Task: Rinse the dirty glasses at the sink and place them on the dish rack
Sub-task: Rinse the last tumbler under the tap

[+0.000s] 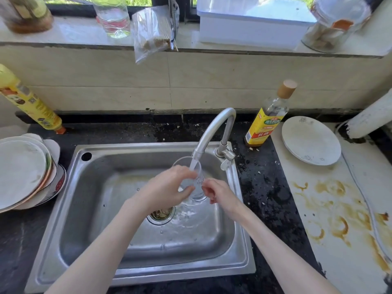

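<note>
Clear glass (196,187); steel-grey sink (101,209); black speckled table (265,187); yellow-labelled bottle (265,126); white plate (310,141), brown-stained board (339,209).

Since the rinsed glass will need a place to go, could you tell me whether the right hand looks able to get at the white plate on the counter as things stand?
Probably yes: the plate lies open on the right hand's side, but that hand is holding the glass.

Drain strainer (162,215) half hidden behind left wrist; glass (196,183) partly covered by hands; stacked plates (25,172) cut off left.

Plate stack (23,172) left of sink (84,187) — bottle (266,124), plate (310,141) right.
</note>
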`<state>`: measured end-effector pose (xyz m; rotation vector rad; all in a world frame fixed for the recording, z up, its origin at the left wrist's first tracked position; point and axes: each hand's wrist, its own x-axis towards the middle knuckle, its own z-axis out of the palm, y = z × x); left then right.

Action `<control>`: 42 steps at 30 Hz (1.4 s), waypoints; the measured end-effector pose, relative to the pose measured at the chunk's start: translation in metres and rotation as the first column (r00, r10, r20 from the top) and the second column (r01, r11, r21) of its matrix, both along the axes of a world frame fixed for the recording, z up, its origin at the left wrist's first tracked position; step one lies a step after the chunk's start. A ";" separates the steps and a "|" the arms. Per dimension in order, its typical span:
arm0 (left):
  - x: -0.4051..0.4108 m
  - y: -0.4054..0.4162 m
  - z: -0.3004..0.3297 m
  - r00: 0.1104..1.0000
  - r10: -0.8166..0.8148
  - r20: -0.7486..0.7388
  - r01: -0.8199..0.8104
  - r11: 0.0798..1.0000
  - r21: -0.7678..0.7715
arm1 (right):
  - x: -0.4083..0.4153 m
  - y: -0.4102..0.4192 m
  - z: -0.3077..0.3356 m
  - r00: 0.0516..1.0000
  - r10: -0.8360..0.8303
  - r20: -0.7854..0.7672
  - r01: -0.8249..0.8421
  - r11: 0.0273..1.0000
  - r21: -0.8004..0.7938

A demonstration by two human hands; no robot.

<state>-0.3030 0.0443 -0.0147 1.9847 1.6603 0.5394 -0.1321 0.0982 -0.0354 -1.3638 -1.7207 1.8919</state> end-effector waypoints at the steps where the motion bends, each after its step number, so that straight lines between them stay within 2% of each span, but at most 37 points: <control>1: 0.002 0.003 0.001 0.997 -0.030 -0.066 0.023 0.994 -0.107 | 0.000 0.001 0.001 1.000 0.012 0.001 -0.012 1.000 -0.002; 2: 0.004 0.005 0.002 0.981 -0.068 -0.184 0.035 0.984 -0.176 | -0.001 0.001 0.003 1.000 0.029 -0.001 -0.029 1.000 0.006; 4: 0.010 0.009 0.006 0.911 -0.112 -0.397 0.031 0.979 -0.203 | -0.003 0.002 0.009 0.997 0.074 -0.012 -0.073 0.996 0.050; 6: 0.013 0.010 0.007 0.892 -0.075 -0.445 0.007 0.988 -0.152 | -0.002 0.004 0.013 0.996 0.085 -0.025 -0.083 0.994 0.076; 8: 0.014 0.008 0.007 0.932 -0.004 -0.363 -0.043 0.992 -0.122 | -0.001 0.009 0.017 0.999 0.024 -0.049 -0.021 0.998 0.055; 10: 0.011 0.008 0.007 0.963 0.082 -0.258 -0.114 0.987 -0.112 | 0.000 0.016 0.015 0.974 -0.203 -0.097 0.206 0.978 0.024; 12: 0.008 0.008 0.007 0.970 0.143 -0.198 -0.173 0.974 -0.144 | 0.005 0.019 -0.002 0.909 -0.412 -0.056 0.413 0.911 0.005; 13: 0.007 0.009 0.007 0.971 0.161 -0.177 -0.189 0.970 -0.155 | 0.008 0.017 -0.011 0.895 -0.446 -0.026 0.444 0.895 -0.047; 15: 0.007 0.009 0.009 0.978 0.188 -0.093 -0.203 0.961 -0.188 | 0.010 0.009 -0.026 0.908 -0.416 -0.050 0.386 0.877 -0.286; 17: 0.008 0.008 0.011 0.967 0.220 0.126 -0.181 0.947 -0.265 | 0.008 0.004 -0.027 0.888 -0.433 -0.153 0.311 0.813 -0.493; 19: 0.011 0.007 0.015 0.869 0.299 0.393 -0.139 0.912 -0.385 | 0.001 0.002 -0.017 0.841 -0.472 -0.262 0.246 0.768 -0.592; 20: 0.011 0.007 0.018 0.812 0.336 0.477 -0.112 0.892 -0.438 | -0.001 0.004 -0.015 0.823 -0.476 -0.309 0.215 0.766 -0.606; 22: 0.007 0.010 0.014 0.710 0.413 0.571 -0.076 0.851 -0.520 | 0.000 0.007 -0.015 0.826 -0.440 -0.353 0.182 0.800 -0.572; 23: 0.005 0.012 0.011 0.629 0.468 0.620 -0.040 0.816 -0.576 | 0.002 0.008 -0.016 0.835 -0.406 -0.371 0.158 0.823 -0.546; 26: 0.000 0.015 0.008 0.317 0.591 0.742 0.280 0.689 -0.668 | 0.007 0.009 -0.019 0.867 -0.324 -0.379 0.113 0.867 -0.485; 28: 0.004 0.017 0.008 0.240 0.624 0.744 0.359 0.654 -0.665 | 0.009 0.012 -0.018 0.898 -0.263 -0.354 0.091 0.896 -0.435; 30: 0.009 0.018 0.007 0.253 0.636 0.729 0.309 0.661 -0.684 | 0.010 0.015 -0.017 0.914 -0.254 -0.315 0.095 0.891 -0.444; 32: 0.010 0.017 -0.001 0.219 0.593 0.775 0.415 0.662 -0.624 | 0.011 0.018 -0.018 0.923 -0.260 -0.284 0.108 0.883 -0.457; 34: 0.012 0.016 -0.001 0.232 0.554 0.800 0.474 0.654 -0.590 | 0.011 0.020 -0.013 0.940 -0.224 -0.259 0.092 0.894 -0.439; 36: 0.014 0.014 -0.003 0.289 0.494 0.820 0.512 0.644 -0.569 | 0.014 0.022 -0.010 0.951 -0.196 -0.238 0.065 0.882 -0.466; 38: 0.016 0.012 -0.003 0.309 0.489 0.815 0.517 0.633 -0.576 | 0.014 0.026 -0.007 0.963 -0.193 -0.189 0.067 0.847 -0.527; 39: 0.018 0.012 0.002 0.345 0.504 0.792 0.480 0.630 -0.610 | 0.013 0.028 -0.009 0.969 -0.189 -0.157 0.072 0.828 -0.556; 40: 0.018 0.012 0.003 0.438 0.476 0.763 0.405 0.653 -0.640 | 0.011 0.030 -0.010 0.975 -0.189 -0.120 0.084 0.808 -0.583; 42: 0.017 0.014 0.002 0.635 0.317 0.705 0.354 0.692 -0.629 | 0.008 0.031 -0.011 0.977 -0.207 -0.042 0.132 0.753 -0.645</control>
